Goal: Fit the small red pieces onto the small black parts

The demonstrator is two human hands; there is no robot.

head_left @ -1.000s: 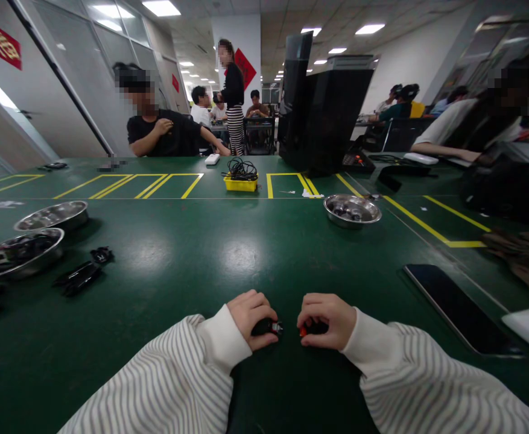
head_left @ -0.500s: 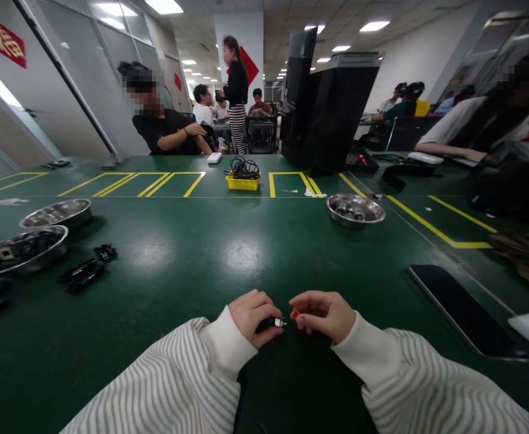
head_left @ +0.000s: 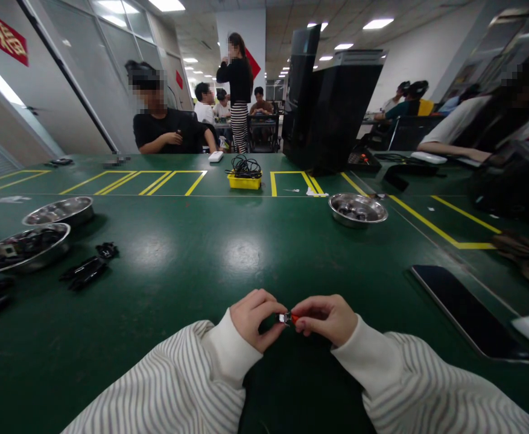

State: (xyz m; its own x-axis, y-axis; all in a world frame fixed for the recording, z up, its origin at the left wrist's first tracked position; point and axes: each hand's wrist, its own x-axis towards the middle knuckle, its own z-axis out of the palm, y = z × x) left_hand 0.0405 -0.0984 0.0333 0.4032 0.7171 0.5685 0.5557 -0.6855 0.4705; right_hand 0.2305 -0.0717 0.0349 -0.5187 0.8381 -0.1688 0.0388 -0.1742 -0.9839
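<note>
My left hand [head_left: 254, 316] is closed in a pinch on a small black part with a silvery metal end [head_left: 283, 317]. My right hand [head_left: 325, 317] is pinched on a small red-orange piece [head_left: 294, 319]. The two pieces touch end to end between my fingertips, just above the green table [head_left: 228, 253]. Both wrists rest near the table's front edge in striped sleeves.
Two steel bowls [head_left: 24, 246] with dark parts and loose black parts [head_left: 87, 269] lie at the left. A third steel bowl [head_left: 357, 208] stands at mid right. A black phone [head_left: 465, 310] lies at the right. A yellow tray of cables [head_left: 244, 179] and a black machine [head_left: 332, 108] stand beyond. Other people sit around.
My hands have lifted off the table and come together, so the black part and the red-orange piece now meet. The view has shifted slightly.
</note>
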